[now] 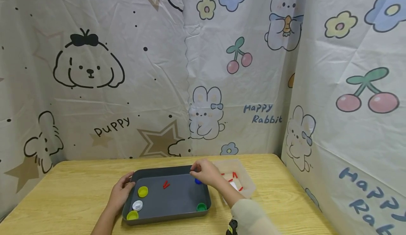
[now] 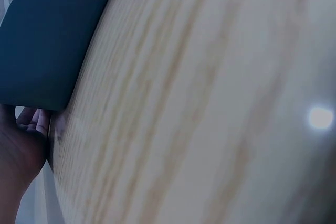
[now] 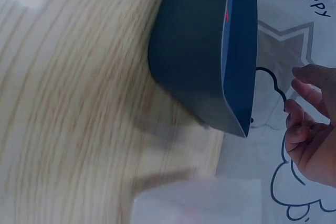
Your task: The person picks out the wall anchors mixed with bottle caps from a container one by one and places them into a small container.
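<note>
My left hand (image 1: 121, 191) holds the left side of a dark grey tray (image 1: 171, 203), thumb by the rim; in the left wrist view its fingers (image 2: 34, 119) lie against the tray's wall. Over the back right corner hovers my right hand (image 1: 204, 171), fingers loosely bent, with nothing visible between thumb and fingertips (image 3: 296, 72). Beneath it is a blue cap (image 1: 198, 181), partly hidden. Small red sticks (image 1: 166, 184) lie on the tray floor. Around them sit a yellow cap (image 1: 142, 191), a white cap (image 1: 137, 205), another yellow cap (image 1: 132, 215) and a green cap (image 1: 201, 207).
Right of the tray stands a translucent box (image 1: 247, 178) with several red sticks (image 1: 234, 175) and a white piece (image 1: 233, 185) inside, partly behind my right forearm. Both containers rest on a wooden table (image 1: 79, 178). Printed curtains (image 1: 158, 86) enclose the back and sides.
</note>
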Demonstrator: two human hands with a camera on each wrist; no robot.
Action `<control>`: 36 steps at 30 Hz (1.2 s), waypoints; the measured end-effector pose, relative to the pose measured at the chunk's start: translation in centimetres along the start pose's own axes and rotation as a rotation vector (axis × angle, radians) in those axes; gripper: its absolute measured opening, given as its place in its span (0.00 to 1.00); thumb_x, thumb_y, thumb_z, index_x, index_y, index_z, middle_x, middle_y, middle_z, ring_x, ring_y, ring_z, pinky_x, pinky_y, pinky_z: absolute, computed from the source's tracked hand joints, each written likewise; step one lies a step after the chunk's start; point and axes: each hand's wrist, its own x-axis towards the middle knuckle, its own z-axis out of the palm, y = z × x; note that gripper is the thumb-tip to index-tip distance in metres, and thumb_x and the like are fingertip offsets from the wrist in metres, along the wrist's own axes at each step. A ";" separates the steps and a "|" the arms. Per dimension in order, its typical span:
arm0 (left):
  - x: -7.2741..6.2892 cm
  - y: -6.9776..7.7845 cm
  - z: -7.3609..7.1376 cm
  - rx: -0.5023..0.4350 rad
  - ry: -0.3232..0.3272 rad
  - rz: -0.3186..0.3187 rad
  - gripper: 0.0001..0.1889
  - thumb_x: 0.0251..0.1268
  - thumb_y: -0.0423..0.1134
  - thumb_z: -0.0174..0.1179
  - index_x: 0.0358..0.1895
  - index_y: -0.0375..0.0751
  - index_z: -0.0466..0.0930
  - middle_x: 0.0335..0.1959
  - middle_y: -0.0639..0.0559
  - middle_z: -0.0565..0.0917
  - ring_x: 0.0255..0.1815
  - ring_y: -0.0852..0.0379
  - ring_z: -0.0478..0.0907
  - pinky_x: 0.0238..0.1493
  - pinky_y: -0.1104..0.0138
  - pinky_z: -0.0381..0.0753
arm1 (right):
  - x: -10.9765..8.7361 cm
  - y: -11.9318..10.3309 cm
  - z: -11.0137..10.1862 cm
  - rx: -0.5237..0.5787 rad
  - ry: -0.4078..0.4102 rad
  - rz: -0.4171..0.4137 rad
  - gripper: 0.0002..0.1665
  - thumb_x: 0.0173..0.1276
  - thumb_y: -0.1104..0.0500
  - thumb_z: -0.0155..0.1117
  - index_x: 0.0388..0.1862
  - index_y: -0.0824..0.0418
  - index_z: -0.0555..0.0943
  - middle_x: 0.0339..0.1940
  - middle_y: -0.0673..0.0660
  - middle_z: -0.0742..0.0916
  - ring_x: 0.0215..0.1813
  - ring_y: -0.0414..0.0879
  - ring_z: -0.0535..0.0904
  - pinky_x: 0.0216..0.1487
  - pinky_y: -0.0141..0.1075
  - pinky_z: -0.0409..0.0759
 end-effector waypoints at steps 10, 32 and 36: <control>0.1 0.0 -0.1 -0.021 -0.008 -0.001 0.26 0.71 0.37 0.44 0.70 0.36 0.56 0.65 0.29 0.64 0.63 0.37 0.65 0.61 0.49 0.66 | 0.7 -0.4 1.9 0.020 -0.010 0.025 0.07 0.61 0.55 0.65 0.35 0.56 0.83 0.25 0.48 0.77 0.28 0.38 0.70 0.28 0.30 0.69; 0.0 0.0 -0.1 -0.007 0.001 0.004 0.25 0.71 0.36 0.44 0.70 0.37 0.57 0.64 0.31 0.66 0.62 0.39 0.67 0.59 0.56 0.69 | 0.5 -2.2 6.3 0.066 -0.050 0.069 0.08 0.62 0.54 0.65 0.39 0.53 0.82 0.31 0.49 0.77 0.28 0.38 0.70 0.25 0.30 0.68; 0.0 0.0 -0.1 0.003 0.010 0.001 0.25 0.70 0.36 0.44 0.69 0.37 0.58 0.64 0.31 0.67 0.62 0.40 0.68 0.55 0.63 0.71 | 0.4 -2.2 7.0 0.092 -0.055 0.096 0.08 0.62 0.54 0.65 0.39 0.53 0.82 0.32 0.50 0.77 0.28 0.39 0.70 0.25 0.31 0.67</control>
